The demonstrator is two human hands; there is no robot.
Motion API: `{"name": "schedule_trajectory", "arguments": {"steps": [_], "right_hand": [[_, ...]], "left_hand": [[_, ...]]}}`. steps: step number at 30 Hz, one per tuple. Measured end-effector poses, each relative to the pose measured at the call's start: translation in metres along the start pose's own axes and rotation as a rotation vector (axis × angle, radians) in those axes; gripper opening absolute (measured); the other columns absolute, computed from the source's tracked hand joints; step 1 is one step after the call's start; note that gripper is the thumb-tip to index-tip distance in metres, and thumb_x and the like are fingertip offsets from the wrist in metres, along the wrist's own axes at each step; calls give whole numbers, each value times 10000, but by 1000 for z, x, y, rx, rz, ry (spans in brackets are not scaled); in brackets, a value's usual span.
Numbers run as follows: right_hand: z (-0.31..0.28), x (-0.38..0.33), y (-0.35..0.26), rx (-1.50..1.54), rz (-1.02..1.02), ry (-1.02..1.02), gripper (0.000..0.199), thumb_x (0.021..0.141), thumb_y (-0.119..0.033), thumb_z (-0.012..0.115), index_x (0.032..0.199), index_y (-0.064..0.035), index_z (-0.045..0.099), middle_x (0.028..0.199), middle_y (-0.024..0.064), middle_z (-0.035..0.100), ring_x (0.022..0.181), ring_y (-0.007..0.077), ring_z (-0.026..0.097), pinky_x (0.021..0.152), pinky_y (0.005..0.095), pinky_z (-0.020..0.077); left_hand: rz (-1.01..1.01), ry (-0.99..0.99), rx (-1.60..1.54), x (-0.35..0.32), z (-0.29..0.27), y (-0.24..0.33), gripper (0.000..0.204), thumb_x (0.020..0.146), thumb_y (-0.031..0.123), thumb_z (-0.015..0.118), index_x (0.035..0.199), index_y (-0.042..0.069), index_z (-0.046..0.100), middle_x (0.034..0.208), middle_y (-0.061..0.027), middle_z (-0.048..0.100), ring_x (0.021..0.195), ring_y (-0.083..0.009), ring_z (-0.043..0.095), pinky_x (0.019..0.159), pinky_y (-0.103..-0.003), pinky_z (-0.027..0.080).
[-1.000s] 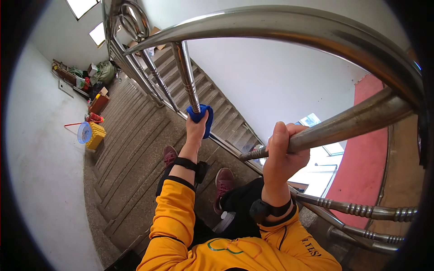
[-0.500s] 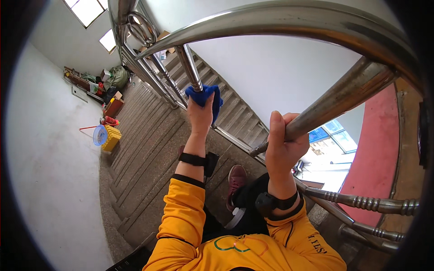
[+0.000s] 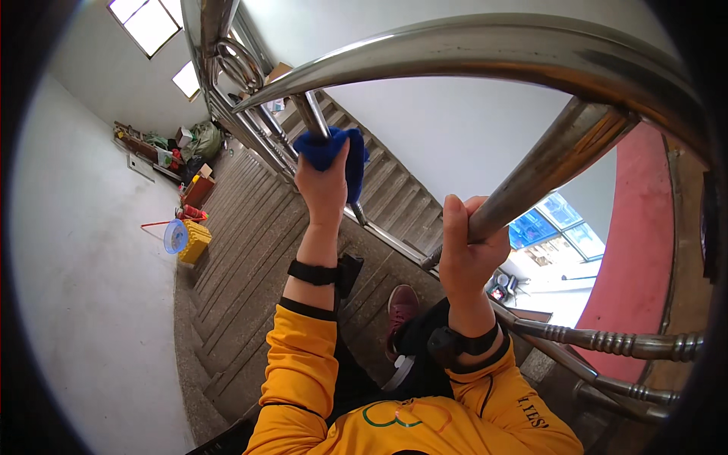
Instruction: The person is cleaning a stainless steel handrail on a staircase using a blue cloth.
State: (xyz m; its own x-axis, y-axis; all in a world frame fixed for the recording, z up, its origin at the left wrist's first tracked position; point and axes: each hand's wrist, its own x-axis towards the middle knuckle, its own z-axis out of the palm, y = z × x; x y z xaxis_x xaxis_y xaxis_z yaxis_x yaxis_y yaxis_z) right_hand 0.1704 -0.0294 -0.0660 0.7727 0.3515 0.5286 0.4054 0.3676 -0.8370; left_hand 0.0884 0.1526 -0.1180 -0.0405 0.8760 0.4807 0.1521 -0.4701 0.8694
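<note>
My left hand (image 3: 321, 186) is closed round a blue cloth (image 3: 327, 152), which wraps a slim metal baluster (image 3: 310, 114) of the stair railing. One end of the cloth hangs down on the baluster's right side. My right hand (image 3: 472, 246) grips a thicker metal post (image 3: 542, 171), thumb up along its left side and fingers round behind it. Both uprights meet the curved, shiny handrail (image 3: 455, 47) above. The handrail arches across the top of the view.
Stone stairs (image 3: 250, 205) descend on the left beside a white wall (image 3: 114, 303). A yellow container (image 3: 195, 243), a clear blue basin (image 3: 176, 236) and piled bags (image 3: 203, 142) stand along it. Lower steps (image 3: 402, 186) show through the railing. Ringed rails (image 3: 607, 339) cross at right.
My left hand and the cloth have moved up the baluster, toward the handrail. My right hand keeps its grip on the post. The whole view has shifted slightly.
</note>
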Motion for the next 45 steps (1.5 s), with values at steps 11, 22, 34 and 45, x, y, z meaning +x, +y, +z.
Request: {"name": "schedule_trajectory", "arguments": {"steps": [11, 22, 34, 45], "right_hand": [[1, 3, -4, 7, 27, -17, 196, 828, -23, 634, 721, -74, 478, 596, -48, 433, 502, 17, 352, 459, 183, 285], [1, 2, -2, -24, -8, -11, 196, 825, -29, 643, 732, -73, 475, 577, -60, 425, 501, 13, 367, 460, 180, 290], [0, 2, -3, 1, 31, -13, 188, 825, -39, 646, 745, -77, 480, 576, -62, 425, 496, 7, 358, 456, 178, 291], [3, 2, 1, -10, -13, -1, 193, 828, -38, 642, 743, -75, 472, 587, -58, 425, 494, 8, 356, 454, 178, 288]], "left_hand": [[-69, -188, -290, -5, -8, 17, 251, 828, 102, 662, 1040, -8, 583, 907, -67, 652, 806, -139, 628, 744, -278, 504], [-47, 25, 28, 1, -15, 16, 332, 776, 193, 725, 1001, -31, 626, 886, -101, 678, 795, -174, 643, 738, -296, 488], [-86, -115, -103, 13, -9, 19, 352, 800, 261, 706, 987, -20, 604, 864, -89, 661, 795, -144, 616, 716, -280, 477], [-33, -27, 172, -15, -23, 15, 318, 816, 241, 683, 965, -32, 616, 842, -147, 666, 758, -261, 651, 691, -323, 495]]}}
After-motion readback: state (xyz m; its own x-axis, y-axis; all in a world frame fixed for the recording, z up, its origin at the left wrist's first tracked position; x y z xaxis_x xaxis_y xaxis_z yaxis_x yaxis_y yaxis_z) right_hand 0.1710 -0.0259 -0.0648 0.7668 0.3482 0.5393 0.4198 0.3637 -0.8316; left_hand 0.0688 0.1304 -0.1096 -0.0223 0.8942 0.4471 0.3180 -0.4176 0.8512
